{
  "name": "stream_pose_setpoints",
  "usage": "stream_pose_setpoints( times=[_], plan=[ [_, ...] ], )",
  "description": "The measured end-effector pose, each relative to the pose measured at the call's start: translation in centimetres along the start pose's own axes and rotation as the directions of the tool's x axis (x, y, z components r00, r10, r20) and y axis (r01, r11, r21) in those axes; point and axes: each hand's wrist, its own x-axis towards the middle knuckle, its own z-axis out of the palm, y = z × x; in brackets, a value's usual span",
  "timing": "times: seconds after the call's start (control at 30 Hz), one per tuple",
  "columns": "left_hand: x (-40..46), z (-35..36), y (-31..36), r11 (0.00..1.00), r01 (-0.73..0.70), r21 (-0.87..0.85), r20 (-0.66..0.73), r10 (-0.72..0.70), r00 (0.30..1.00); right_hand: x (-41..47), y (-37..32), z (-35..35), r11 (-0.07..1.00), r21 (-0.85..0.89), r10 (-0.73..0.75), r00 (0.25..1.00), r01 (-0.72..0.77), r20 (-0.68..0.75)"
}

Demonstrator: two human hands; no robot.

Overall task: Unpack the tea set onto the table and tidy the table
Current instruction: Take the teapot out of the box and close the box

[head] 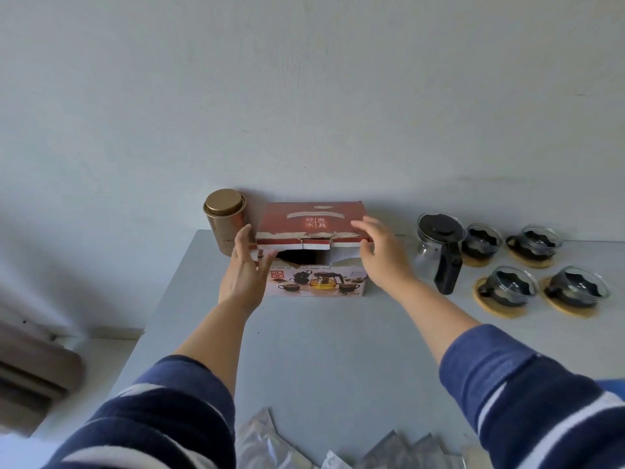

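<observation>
A red tea set box (pixel 313 221) stands at the far edge of the grey table (pixel 321 350), its torn front flap part open over a dark gap. My left hand (pixel 244 272) hovers at the box's left front corner with fingers spread, holding nothing. My right hand (pixel 378 252) reaches at the right end of the lid, fingers apart, touching or nearly touching it. A glass teapot (pixel 439 248) with black lid and handle stands to the right. Beside it sit several glass cups (pixel 510 286) on round wooden coasters (pixel 497 308).
A gold tin canister (pixel 226 225) stands just left of the box, against the white wall. Several silvery foil packets (pixel 267 441) lie at the table's near edge. The table's left edge drops to the floor, where a brown object (pixel 33 370) sits.
</observation>
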Motion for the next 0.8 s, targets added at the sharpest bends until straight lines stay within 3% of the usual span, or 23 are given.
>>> stream_pose_setpoints(
  times=[0.23, 0.57, 0.8],
  plan=[
    [0.2, 0.1, 0.4, 0.978, 0.018, 0.208, 0.026, -0.024, 0.999, -1.1, 1.6, 1.1, 0.99, -0.133, -0.046, 0.999, 0.048, 0.016],
    [1.0, 0.2, 0.6, 0.963, 0.073, 0.258, 0.013, -0.079, 0.997, -1.4, 2.4, 2.2, 0.959, -0.252, -0.13, 0.992, 0.127, 0.007],
    [1.7, -0.1, 1.8, 0.959, -0.058, 0.277, -0.126, 0.097, 0.987, -0.9, 2.6, 2.2, 0.975, -0.187, -0.13, 0.99, 0.118, -0.05]
  ],
)
